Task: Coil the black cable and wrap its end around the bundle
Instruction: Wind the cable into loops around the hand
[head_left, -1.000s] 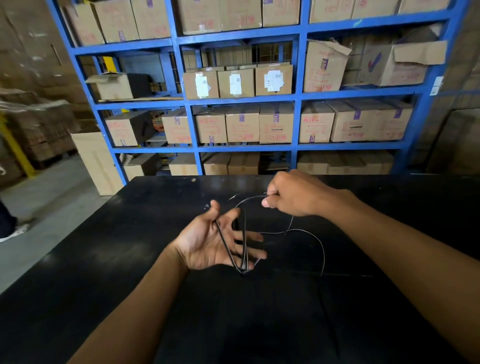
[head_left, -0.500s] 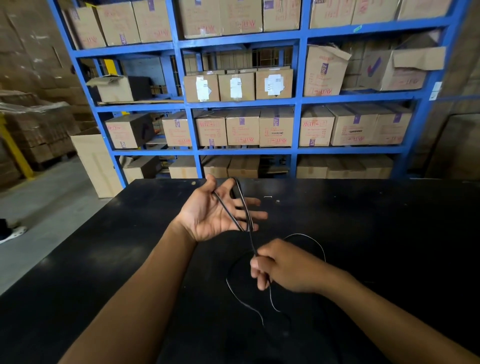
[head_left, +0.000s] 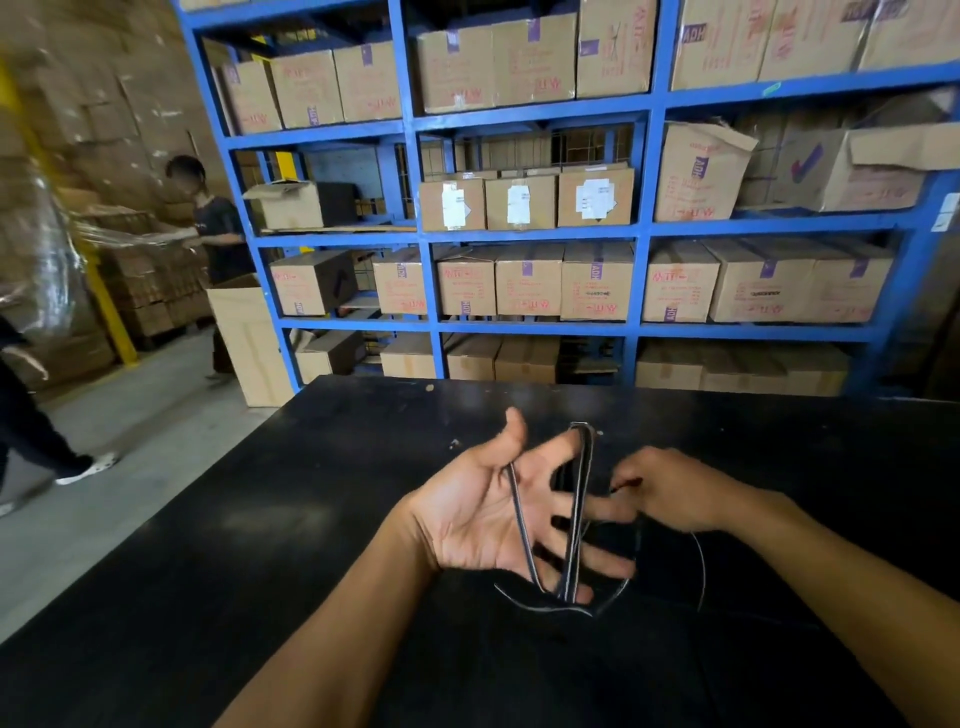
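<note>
Moved: right hand (head_left: 670, 491) has come up from below the left hand (head_left: 483, 514) and now sits just beside its fingertips, on their right; the left hand has stayed spread, palm up.
Cable: the black cable (head_left: 575, 519) lies in several long, narrow loops across the left hand, hooked over the raised forefinger at the far end and passing under the little finger at the near end.
Long axis: the loops run from far to near, almost straight toward the wearer.
Slack: one thin strand leaves the right hand and curves down over the table (head_left: 260, 571); its end cannot be made out.
Left hand: released, with fingers straight and splayed, serving as a former for the loops.
Right hand: fingers curled, apparently pinching the running strand, though blur hides the exact pinch.
Key relation: the free strand comes off the bundle's right side, so the right hand is nearer; the next lap probably follows the long axis, over the far finger and back.
Stage: coiling looks under way, and the end wrap is not yet begun.
Beyond: blue shelving (head_left: 644, 228) holds cardboard boxes (head_left: 524, 280), and a person (head_left: 218, 234) stands at the left.
</note>
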